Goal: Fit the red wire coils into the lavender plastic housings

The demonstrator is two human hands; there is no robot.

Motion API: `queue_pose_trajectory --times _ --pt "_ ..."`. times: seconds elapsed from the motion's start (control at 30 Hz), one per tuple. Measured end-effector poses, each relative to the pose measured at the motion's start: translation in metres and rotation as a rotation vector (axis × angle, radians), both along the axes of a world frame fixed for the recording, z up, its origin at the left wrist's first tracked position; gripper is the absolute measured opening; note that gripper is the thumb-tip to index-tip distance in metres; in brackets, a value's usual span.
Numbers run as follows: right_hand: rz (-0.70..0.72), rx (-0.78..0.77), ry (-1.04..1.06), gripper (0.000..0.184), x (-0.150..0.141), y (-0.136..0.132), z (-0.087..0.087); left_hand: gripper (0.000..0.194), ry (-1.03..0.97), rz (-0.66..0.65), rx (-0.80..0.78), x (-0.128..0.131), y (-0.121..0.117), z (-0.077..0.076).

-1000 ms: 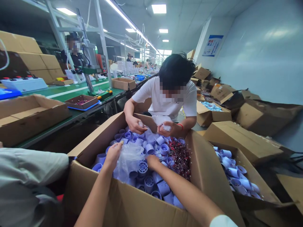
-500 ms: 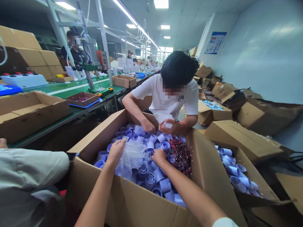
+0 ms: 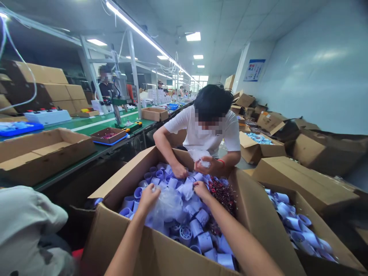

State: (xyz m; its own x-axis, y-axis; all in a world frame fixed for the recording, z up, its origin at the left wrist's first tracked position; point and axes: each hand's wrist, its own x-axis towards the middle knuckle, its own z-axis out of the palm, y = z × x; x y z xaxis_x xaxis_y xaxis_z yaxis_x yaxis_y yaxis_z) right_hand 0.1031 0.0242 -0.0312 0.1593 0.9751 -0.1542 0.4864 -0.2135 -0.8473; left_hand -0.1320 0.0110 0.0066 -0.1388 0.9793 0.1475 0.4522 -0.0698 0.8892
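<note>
A large cardboard box [image 3: 172, 253] stands before me, filled with light purple plastic cups [image 3: 204, 241]. My left hand [image 3: 149, 196] is closed on a bunch of clear plastic bags [image 3: 169, 203] that hangs over the cups. The fingers of my right hand [image 3: 202, 190] pinch a thin, whitish plastic bag [image 3: 188, 189] above the middle of the pile; its edges are hard to make out. To the right of that hand lies a heap of dark red wired parts [image 3: 221, 193] inside the same box.
Across the box a co-worker [image 3: 205, 130] in a white shirt reaches in with one hand and holds a plastic bag [image 3: 198, 155] in the other. Another box of purple cups [image 3: 304, 230] stands at right. A green conveyor bench [image 3: 83, 126] runs along the left.
My right hand has moved up and slightly right, drawing a whitish bag with it. My left hand still grips its bunch of bags. The view has tilted up and left.
</note>
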Motion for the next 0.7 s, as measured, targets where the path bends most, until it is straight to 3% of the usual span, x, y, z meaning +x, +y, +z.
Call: queue_pose_trajectory --times 0.1,0.23,0.3,0.37,0.47,0.6,0.7 --pt "0.071 0.089 0.275 0.02 0.01 -0.01 0.015 0.01 0.069 -0.202 0.082 0.008 -0.006 -0.001" --pt "0.111 0.131 1.004 0.019 -0.001 -0.033 0.019 0.045 0.055 -0.419 0.126 0.031 -0.02 -0.006" --pt "0.096 0.117 1.213 0.019 -0.011 -0.042 0.019 0.051 0.052 -0.48 0.171 0.043 -0.024 -0.008" --pt "0.059 0.094 1.237 0.019 -0.019 -0.046 0.02 0.04 0.084 -0.5 0.227 0.05 -0.024 -0.007" --pt "-0.034 0.035 1.026 0.017 -0.024 -0.046 0.023 0.018 0.165 -0.461 0.272 0.049 -0.019 -0.003" --pt "-0.175 0.026 0.772 0.012 -0.016 -0.035 0.023 0.017 0.174 -0.366 0.276 0.042 -0.011 0.001" --pt "-0.231 0.109 0.684 0.009 -0.009 -0.029 0.022 0.013 0.136 -0.421 0.177 0.046 -0.013 0.002"
